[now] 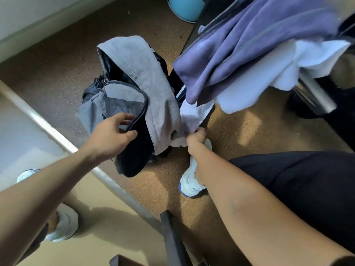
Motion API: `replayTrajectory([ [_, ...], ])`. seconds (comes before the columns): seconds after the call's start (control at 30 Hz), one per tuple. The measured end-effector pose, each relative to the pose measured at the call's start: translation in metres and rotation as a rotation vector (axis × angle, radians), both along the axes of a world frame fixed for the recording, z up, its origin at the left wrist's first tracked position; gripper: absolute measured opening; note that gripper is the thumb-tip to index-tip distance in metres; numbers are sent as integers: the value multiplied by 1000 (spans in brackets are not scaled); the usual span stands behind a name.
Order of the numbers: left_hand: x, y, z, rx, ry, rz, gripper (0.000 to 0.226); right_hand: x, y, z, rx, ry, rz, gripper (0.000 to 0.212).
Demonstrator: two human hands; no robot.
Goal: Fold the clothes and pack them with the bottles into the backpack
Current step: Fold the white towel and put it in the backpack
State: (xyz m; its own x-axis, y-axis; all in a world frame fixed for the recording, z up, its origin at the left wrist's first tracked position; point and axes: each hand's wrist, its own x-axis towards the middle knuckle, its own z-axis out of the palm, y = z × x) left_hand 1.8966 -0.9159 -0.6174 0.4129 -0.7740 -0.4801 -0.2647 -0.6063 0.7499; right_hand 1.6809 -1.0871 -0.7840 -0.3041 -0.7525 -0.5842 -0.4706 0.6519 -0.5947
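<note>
Your right arm is closest; its right hand squeezes a soft white cloth beside the grey fabric backpack on the floor; your left hand pinches its zip edge open; you are packing, I think; next, push the cloth inside.

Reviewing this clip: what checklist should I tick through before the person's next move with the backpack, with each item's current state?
1. Backpack compartment open: ok, the zip gapes.
2. Opening held: ok, the left hand pinches the zip rim.
3. Grip on the white cloth: ok, the right hand is bunched round its lower end.
4. White cloth folded: not ok, it is crumpled.
5. Purple garment folded: not ok, it hangs loose off the dark surface.
6. Bottles located: cannot tell, none is clearly visible.
</note>
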Motion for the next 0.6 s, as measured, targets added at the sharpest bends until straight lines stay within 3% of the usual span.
replayTrajectory([
  [0.13,6,5,8,-24,40,-55,44,-1,17,33,-26,118,8,22],
  [0.23,10,13,14,-19,-15,-106,48,-3,40,80,-86,218,23,35],
  [0.4,9,30,25,-13,-64,-101,55,-2,63,171,-341,96,11,38],
  [0.6,1,56,61,-28,-131,-58,63,4,74,280,-426,-118,395,40],
])
